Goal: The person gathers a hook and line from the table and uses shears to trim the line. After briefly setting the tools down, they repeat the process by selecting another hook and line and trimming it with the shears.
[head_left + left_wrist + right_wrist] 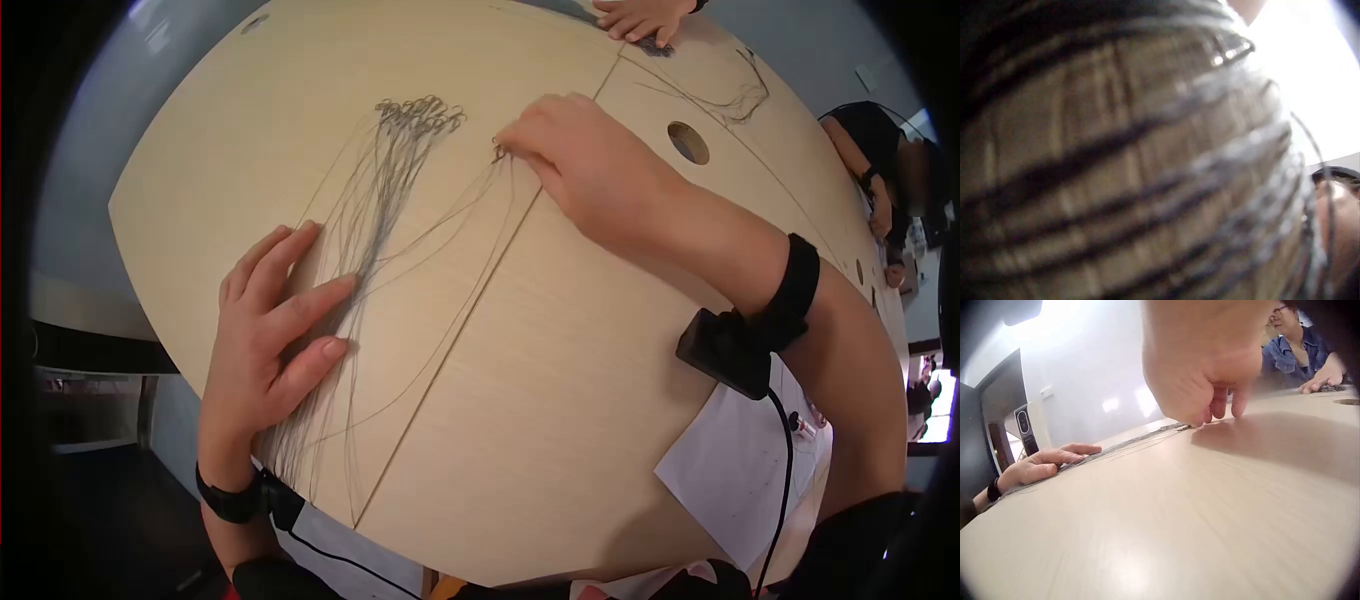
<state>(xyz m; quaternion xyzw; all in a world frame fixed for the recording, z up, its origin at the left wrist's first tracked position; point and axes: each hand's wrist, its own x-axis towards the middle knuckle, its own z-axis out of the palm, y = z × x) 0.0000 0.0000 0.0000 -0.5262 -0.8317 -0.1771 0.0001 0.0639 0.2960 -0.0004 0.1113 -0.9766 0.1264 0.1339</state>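
Observation:
A bundle of thin grey cords [385,190] with looped ends [420,115] lies along the wooden table [560,400]. My left hand [275,320] rests on the bundle with fingers spread, and the right wrist view shows that left hand [1050,464] flat and low over the cords. In the left wrist view, blurred dark cords [1085,150] cross close before the camera. My right hand [590,165] pinches the looped ends of a few cords [499,154] drawn apart to the right. From the right wrist, the right hand [1210,369] has its fingertips down at the tabletop beside the cord ends.
Another person's hand [640,18] rests on a second grey bundle [655,48] at the far edge. Loose cords [745,105] lie near a round hole [688,143] in the table. White paper [725,470] lies under my right forearm, and a seam crosses the tabletop.

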